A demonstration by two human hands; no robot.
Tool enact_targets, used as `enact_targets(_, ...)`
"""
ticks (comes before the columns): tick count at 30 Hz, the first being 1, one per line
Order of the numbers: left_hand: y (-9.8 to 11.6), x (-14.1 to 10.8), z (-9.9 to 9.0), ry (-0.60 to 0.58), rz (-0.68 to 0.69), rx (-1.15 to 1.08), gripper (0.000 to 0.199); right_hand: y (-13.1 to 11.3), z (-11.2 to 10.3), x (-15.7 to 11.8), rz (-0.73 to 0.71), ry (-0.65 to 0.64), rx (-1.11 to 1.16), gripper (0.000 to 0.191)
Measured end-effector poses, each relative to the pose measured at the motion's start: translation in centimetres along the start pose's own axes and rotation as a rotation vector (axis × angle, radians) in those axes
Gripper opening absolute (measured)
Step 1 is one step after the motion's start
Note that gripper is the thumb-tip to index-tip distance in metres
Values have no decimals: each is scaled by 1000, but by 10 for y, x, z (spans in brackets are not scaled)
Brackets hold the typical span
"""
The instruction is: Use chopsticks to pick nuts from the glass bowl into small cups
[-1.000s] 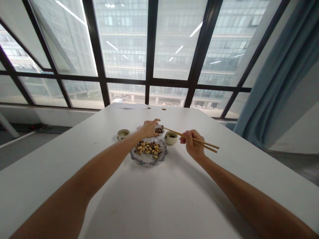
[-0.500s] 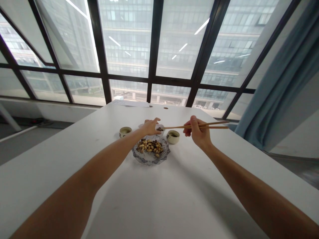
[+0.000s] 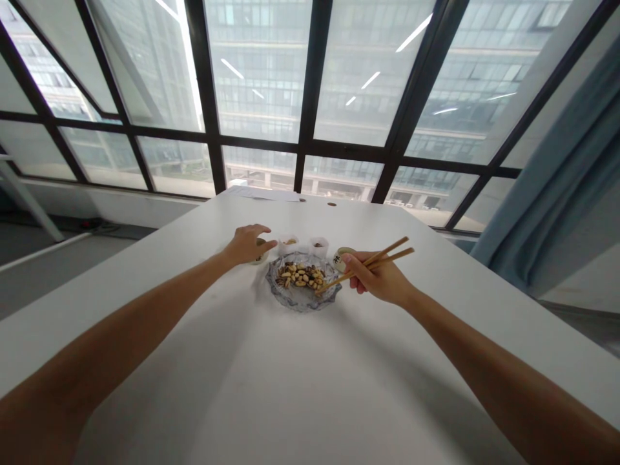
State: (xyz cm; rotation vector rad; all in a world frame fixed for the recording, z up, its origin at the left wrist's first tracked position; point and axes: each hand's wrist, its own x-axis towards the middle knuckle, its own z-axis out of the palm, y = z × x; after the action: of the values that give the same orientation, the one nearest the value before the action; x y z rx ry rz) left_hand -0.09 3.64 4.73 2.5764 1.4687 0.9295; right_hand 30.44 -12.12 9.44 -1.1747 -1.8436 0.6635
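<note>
My right hand (image 3: 375, 278) grips a pair of wooden chopsticks (image 3: 387, 253). Their tips reach down to the right edge of a pile of mixed nuts or seeds (image 3: 300, 276) in a scalloped clear glass bowl (image 3: 303, 303). Left of the bowl, my left hand (image 3: 247, 245) has thumb and fingers apart over a small cream cup (image 3: 260, 259), which it partly hides; whether it touches the cup I cannot tell. Another cream cup (image 3: 340, 259) with dark lettering stands just behind my right hand. Behind the bowl are two small white cups (image 3: 289, 247) (image 3: 318, 250) with bits inside.
Everything stands on a white table (image 3: 290, 381). Papers (image 3: 264, 193) and a small brown round spot (image 3: 332, 204) lie at its far end. Beyond are dark-framed windows (image 3: 305, 116), and a blue curtain (image 3: 557, 174) hangs on the right.
My left hand has moved left from the small white cups to the left cream cup. The chopstick tips have come down from the right white cup into the glass bowl. The view has shifted slightly.
</note>
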Motion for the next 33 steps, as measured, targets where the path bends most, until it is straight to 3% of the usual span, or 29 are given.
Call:
enact_targets(4, -22, -22, 3, 49, -139, -69, 59, 1, -3, -4, -9, 19, 8, 57)
enact_targets(8, -26, -38, 17, 44, -262, -251, 76, -3, -7, -8, -2, 71, 29, 55)
enact_targets(14, -25, -46, 28, 44, -246, -325, 88, -11, -12, -7, 1, 3, -96, 52)
enact_targets(24, -26, -44, 30, 48, -235, -324, 88, -1, -6, -5, 67, 4, -11, 55)
enact_targets(27, -24, -44, 29, 46, -241, -317, 86, 7, -3, -7, 69, 83, 41, 58)
enact_targets(33, -20, -46, 25, 50, -262, -290, 86, 29, 9, -5, 79, 366, 255, 63)
